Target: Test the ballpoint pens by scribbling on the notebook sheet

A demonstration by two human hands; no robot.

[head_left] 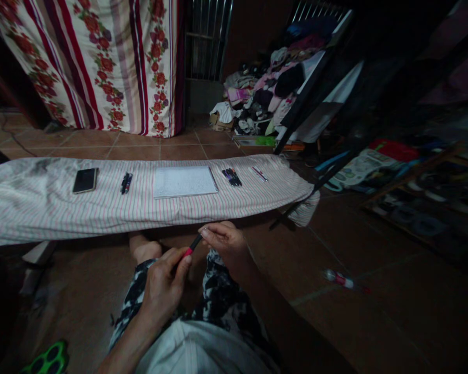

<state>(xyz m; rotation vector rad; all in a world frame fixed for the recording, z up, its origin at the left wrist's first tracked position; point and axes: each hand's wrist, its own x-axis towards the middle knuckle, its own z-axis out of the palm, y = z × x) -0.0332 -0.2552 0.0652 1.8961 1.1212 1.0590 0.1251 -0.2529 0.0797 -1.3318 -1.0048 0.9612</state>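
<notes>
Above my lap, my left hand [161, 283] is closed around a pen [195, 242] that shows a red-pink part and a black part. The pen slants up to the right. My right hand [228, 244] pinches at its upper end; a small shiny bit shows at the fingertips, too small to make out. Beyond my hands, a spiral notebook [185, 182] lies open on a striped cloth [117, 218]. Left of it are a few dark pens [126, 183] and a phone [85, 180]. On its right lie several pens [232, 177] and a slim red-and-white pen-like item [258, 173].
The cloth covers a long, low surface before my knees. Behind it hang a floral curtain [105, 67] and a heap of clothes [265, 93]. A plastic bottle [339, 279] lies on the tiled floor at right. A green object [49, 358] is at lower left.
</notes>
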